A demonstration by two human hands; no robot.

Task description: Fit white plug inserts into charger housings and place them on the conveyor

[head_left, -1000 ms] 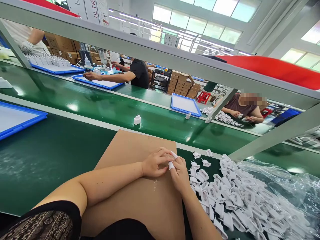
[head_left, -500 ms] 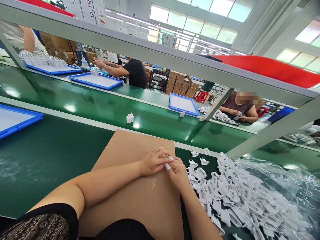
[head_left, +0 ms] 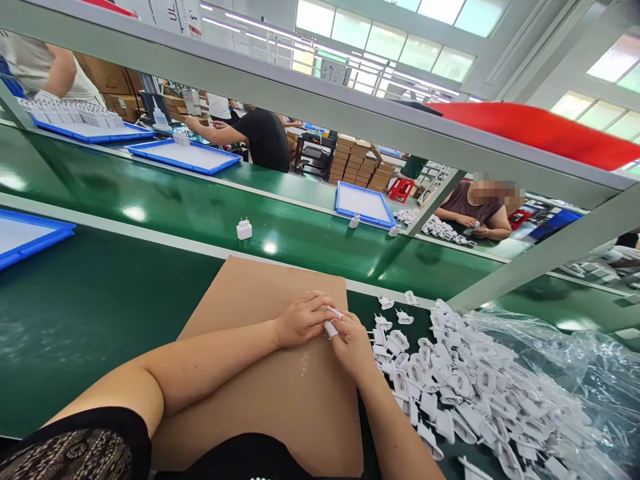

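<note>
Left hand: The left hand [head_left: 303, 321] is held at the cardboard [head_left: 260, 400], near its right edge, with the fingers bent.
Right hand: The right hand [head_left: 354, 348] is held at the cardboard's right edge. Its thumb and one finger are wrapped in white finger covers [head_left: 331, 329].
Both hands: They are brought together, fingertips against fingertips. It cannot be told if a small thing is pinched between them, as that spot is hidden.
Cardboard: It is laid flat on the green bench [head_left: 110, 300], by the far edge.
White plugs: The white plugs [head_left: 480, 393] are heaped past the cardboard's right edge, toward the bench's near right corner. A few are scattered near the far edge.
Clear plastic: The clear plastic [head_left: 565, 350] is bunched to the right of the heap.
Blue tray: The blue tray [head_left: 37, 248] is set at the bench's left, near the far edge.
Lone plug: The lone plug [head_left: 244, 231] is stood past the bench's far edge, pins up.
</note>
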